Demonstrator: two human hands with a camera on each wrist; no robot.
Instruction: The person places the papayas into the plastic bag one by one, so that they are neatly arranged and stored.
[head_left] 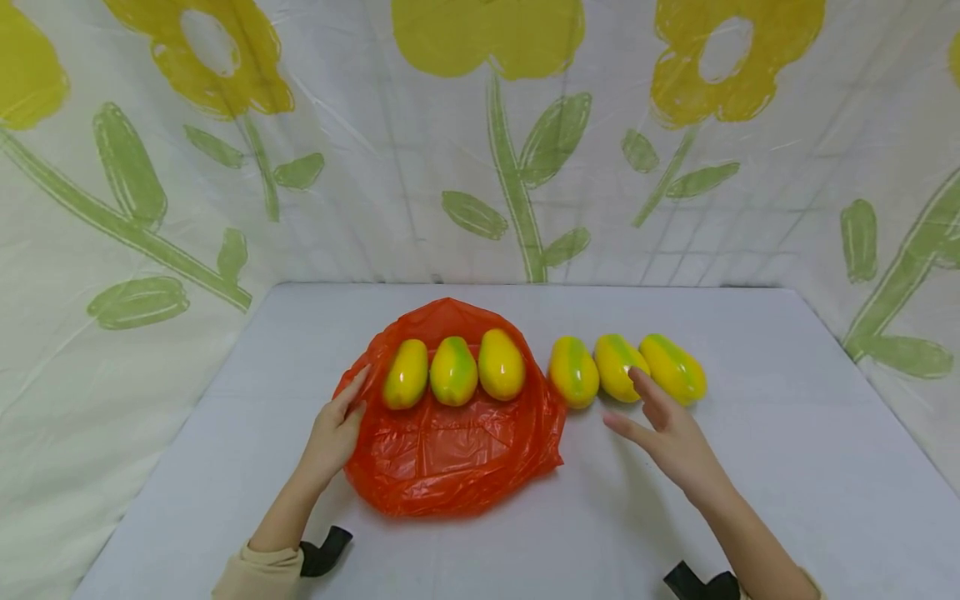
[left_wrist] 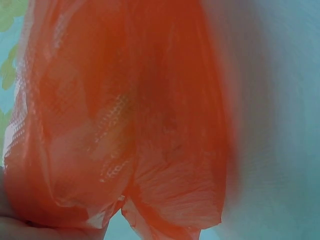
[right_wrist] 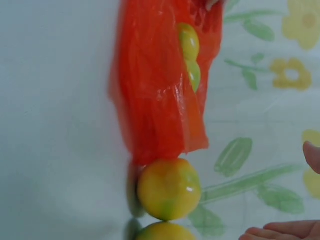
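Red bag (head_left: 450,446) lies with mouth open on worktop (head_left: 487,562); my left hand (head_left: 333,437) holds its left rim; three yellow-green fruits (head_left: 453,372) sit in row inside bag; three loose fruits (head_left: 612,362) in row right of bag, nearest touching it; my right hand (head_left: 667,435), empty, thumb and fingers wide apart, hangs right of bag, near loose fruits

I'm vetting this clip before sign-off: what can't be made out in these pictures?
Left wrist view: outlines of the three bagged fruits, veiled by the red bag.
Left wrist view: most of the left hand, cut off at the lower left corner.
Left wrist view: greyish band right of the bag, too blurred to identify.
Right wrist view: much of the right hand, beyond the right edge.
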